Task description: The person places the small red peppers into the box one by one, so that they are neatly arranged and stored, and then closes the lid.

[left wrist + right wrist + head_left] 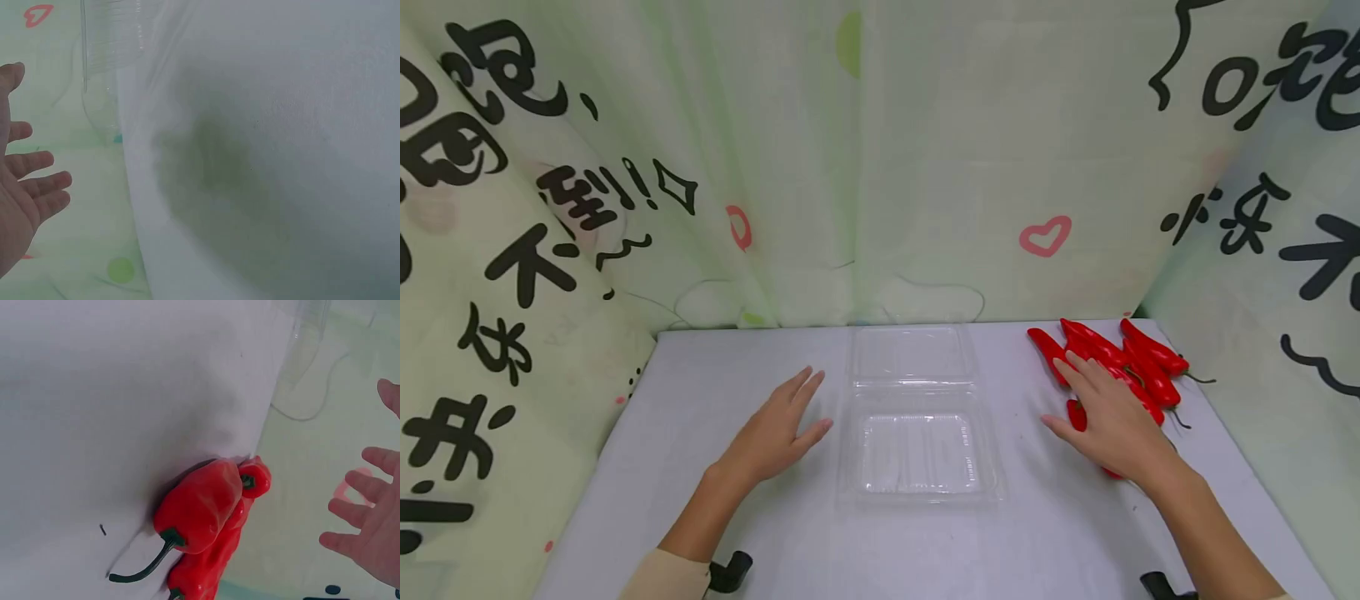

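Observation:
Several red chili peppers (1152,372) with green stems lie in a heap at the right back of the white table. My right hand (1108,417) is spread over the near side of this heap and hides part of it. In the right wrist view one plump pepper (203,503) shows beside others, with the fingers apart from it. An opened clear plastic clamshell box (917,454) lies in the middle, its lid (912,354) folded back. To the left of the box my left hand (775,429) hovers with fingers extended, holding nothing.
The white table (647,467) is enclosed by pale green curtains (925,167) with black lettering and hearts at the back and both sides. Black straps (730,573) sit at the wrists. A small dark speck (103,530) lies near the peppers.

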`<state>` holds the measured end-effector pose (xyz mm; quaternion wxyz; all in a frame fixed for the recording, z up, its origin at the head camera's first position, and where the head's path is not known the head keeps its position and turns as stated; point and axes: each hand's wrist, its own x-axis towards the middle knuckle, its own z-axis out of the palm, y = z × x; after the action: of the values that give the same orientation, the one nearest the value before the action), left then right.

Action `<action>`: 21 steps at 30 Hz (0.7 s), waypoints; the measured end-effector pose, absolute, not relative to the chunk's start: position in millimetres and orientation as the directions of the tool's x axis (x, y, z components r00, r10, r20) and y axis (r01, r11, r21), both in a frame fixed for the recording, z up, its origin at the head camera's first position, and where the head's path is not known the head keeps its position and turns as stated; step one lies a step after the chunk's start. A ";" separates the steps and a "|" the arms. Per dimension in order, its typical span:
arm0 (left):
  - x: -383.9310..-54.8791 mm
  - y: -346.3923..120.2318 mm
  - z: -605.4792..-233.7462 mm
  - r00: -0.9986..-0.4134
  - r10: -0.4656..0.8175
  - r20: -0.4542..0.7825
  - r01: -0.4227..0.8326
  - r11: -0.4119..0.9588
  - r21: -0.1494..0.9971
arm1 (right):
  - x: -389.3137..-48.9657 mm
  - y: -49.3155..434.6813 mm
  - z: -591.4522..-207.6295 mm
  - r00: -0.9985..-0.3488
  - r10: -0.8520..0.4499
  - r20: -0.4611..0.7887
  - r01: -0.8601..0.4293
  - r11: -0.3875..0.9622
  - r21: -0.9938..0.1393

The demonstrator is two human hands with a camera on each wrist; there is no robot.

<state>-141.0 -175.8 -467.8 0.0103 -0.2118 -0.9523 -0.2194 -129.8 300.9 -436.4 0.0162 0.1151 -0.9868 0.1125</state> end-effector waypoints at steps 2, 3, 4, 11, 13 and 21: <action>-141.4 -174.7 -469.7 -0.911 0.399 0.104 0.401 0.801 0.444 | -129.3 303.6 -438.1 -0.971 -0.231 0.058 -0.238 0.943 -0.231; -141.4 -173.9 -470.7 -0.911 0.399 0.101 0.398 0.793 0.460 | -129.0 305.0 -438.9 -0.970 -0.235 0.058 -0.242 0.940 -0.240; -141.7 -173.3 -472.0 -0.910 0.402 0.099 0.398 0.786 0.473 | -128.8 306.6 -439.9 -0.970 -0.236 0.059 -0.244 0.937 -0.249; -143.6 -169.4 -479.0 -0.904 0.419 0.082 0.387 0.723 0.572 | -128.3 319.8 -449.5 -0.967 -0.253 0.012 -0.244 0.920 -0.307; -144.5 -167.3 -480.4 -0.907 0.415 0.065 0.367 0.707 0.604 | -127.9 323.6 -452.1 -0.969 -0.248 -0.006 -0.232 0.914 -0.332; -145.1 -157.5 -481.2 -0.921 0.388 -0.032 0.245 0.642 0.727 | -122.5 338.2 -463.4 -0.972 -0.231 -0.032 -0.199 0.892 -0.406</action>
<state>-145.1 -157.5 -481.2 -0.0928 -0.1753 -0.9013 -0.3852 -122.5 338.2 -463.4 -0.0396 0.1106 -0.9718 0.2043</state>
